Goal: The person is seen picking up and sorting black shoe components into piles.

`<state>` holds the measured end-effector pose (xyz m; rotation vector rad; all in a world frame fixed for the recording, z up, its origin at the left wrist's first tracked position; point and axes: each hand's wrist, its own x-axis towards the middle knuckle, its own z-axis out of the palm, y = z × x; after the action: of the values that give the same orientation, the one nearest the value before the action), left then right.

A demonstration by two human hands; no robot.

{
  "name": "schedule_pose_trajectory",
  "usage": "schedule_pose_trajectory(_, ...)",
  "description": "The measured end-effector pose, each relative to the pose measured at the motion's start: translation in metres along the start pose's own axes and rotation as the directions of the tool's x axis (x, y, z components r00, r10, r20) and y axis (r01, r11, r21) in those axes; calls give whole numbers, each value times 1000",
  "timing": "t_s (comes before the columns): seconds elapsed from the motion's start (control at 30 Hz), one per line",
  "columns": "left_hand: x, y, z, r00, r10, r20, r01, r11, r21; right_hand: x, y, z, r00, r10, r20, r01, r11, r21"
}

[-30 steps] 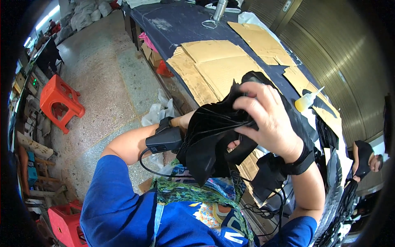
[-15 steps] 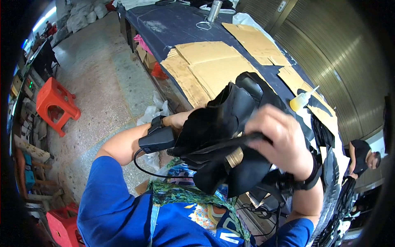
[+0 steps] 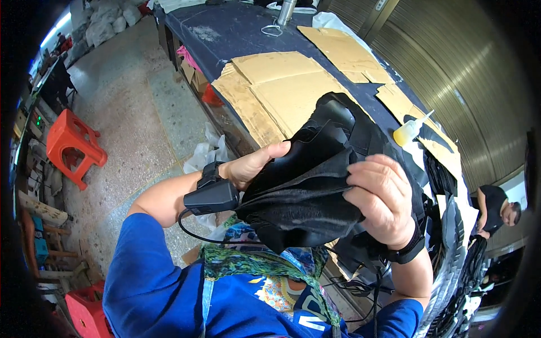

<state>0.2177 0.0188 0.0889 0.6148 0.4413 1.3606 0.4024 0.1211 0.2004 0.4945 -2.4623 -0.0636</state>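
Note:
In front of my chest I hold a floppy bundle of black, leather-like pieces [image 3: 307, 194], layered and folded, smooth and shiny in places and dull in others. My left hand [image 3: 251, 168] grips its left side, the thumb laid over the upper edge and the other fingers hidden beneath. At the right, my right hand [image 3: 382, 200] is closed with bent fingers on the edge of a dull black layer. A black strap with a box-shaped device [image 3: 212, 197] sits on my left wrist, and its cable runs across my apron [image 3: 248, 262].
Beyond the bundle is a dark-covered table [image 3: 208, 56] bearing cardboard sheets [image 3: 287, 79], a squeeze bottle with yellow liquid [image 3: 407, 134] and a metal cylinder [image 3: 286, 12]. Black strips [image 3: 438, 180] hang at the right. Red stools [image 3: 73, 146] stand on the left floor. Another person [image 3: 496, 211] is at far right.
My right hand has moved down from its blurred lift, and the black layer it holds now lies spread across the bundle. A golden patch between the layers is now covered. My left thumb has come into sight.

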Motion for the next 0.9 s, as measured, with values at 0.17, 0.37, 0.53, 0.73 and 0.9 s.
schedule_pose_trajectory(0.17, 3, 0, -6, 1000, 6, -29, -9, 994, -112, -3, -8, -2, 995, 99, 25, -102, 981, 163)
schedule_pose_trajectory(0.37, -2, -8, -9, 897, -138, 420, 37, 970, 239, 9, -1, -5, 938, 347, 9, -343, 926, 159)
schedule_pose_trajectory(0.53, 2, -12, -27, 909, -182, 375, 48, 939, 340, 13, 11, -6, 958, 279, 59, -285, 945, 162)
schedule_pose_trajectory(0.73, 0, -5, -20, 979, 45, 197, 11, 961, -275, -4, -5, -19, 987, 159, 21, -160, 975, 152)
schedule_pose_trajectory(0.9, 2, -2, -17, 967, -58, 250, 104, 978, -179, -11, -11, -32, 916, 385, 110, -397, 838, 375)
